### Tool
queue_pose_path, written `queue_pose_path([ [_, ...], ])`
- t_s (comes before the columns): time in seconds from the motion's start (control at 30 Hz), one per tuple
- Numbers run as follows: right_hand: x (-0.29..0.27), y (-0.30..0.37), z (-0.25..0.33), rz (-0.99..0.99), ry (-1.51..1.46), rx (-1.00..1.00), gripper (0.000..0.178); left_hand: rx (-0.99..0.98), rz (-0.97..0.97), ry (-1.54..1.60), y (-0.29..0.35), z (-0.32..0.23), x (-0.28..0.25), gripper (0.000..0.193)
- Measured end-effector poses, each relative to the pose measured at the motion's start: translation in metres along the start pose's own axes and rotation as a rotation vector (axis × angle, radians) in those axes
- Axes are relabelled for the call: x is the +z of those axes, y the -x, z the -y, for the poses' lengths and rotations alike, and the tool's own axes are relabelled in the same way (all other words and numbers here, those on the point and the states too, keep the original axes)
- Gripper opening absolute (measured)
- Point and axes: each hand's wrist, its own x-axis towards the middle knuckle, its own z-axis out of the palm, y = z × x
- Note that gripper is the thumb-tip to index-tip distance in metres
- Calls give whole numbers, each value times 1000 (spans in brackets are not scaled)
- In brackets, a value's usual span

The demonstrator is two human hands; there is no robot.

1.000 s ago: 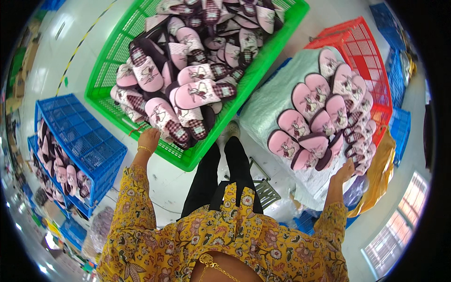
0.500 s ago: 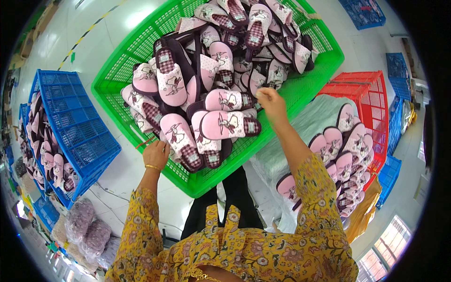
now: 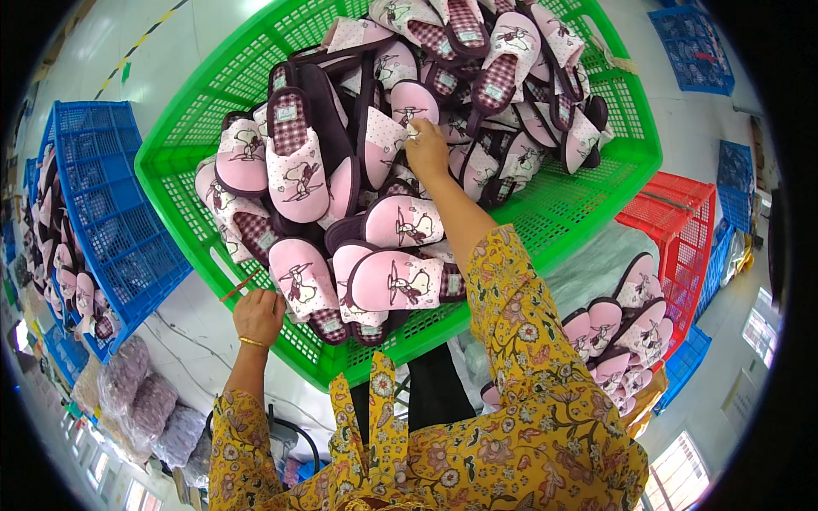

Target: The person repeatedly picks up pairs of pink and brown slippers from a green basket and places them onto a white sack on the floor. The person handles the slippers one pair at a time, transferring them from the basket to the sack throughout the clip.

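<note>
A big green plastic basket stands before me, heaped with pink and white slippers that have dark soles and checked insoles. My right hand reaches into the middle of the heap, its fingers closed on the side of a pink-toed slipper. At the basket's near left edge, my left hand has its fingers curled over the rim, close to a red cord. Several slippers lie between the two hands, among them a pink slipper lying sideways at the near edge.
Left of me, a blue crate stands beside more slippers. Filled plastic bags lie below it. On the right, a red crate stands behind rows of slippers on a pale wrapped stack.
My right hand has moved left and farther into the heap, from the basket's right side to a pink-toed slipper. My left hand stays at the rim. The basket appears nearer and larger.
</note>
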Motion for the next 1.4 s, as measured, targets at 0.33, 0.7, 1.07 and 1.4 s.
queue_pose_path([
  [0.33, -39, -44, 5, 658, -353, 44, 31, -26, 68, -21, -3, -2, 0, 11],
  [0.7, -121, 35, 60, 196, -1110, 903, 15, -33, 87, -53, -2, -2, 1, 15],
  [1.07, -90, 58, -49, -347, -976, 1287, 20, -37, 100, -46, -3, -2, -1, 10],
  [1.4, -96, 74, -66, -252, -787, 957, 23, -39, 106, -39, -4, -2, -1, 10],
])
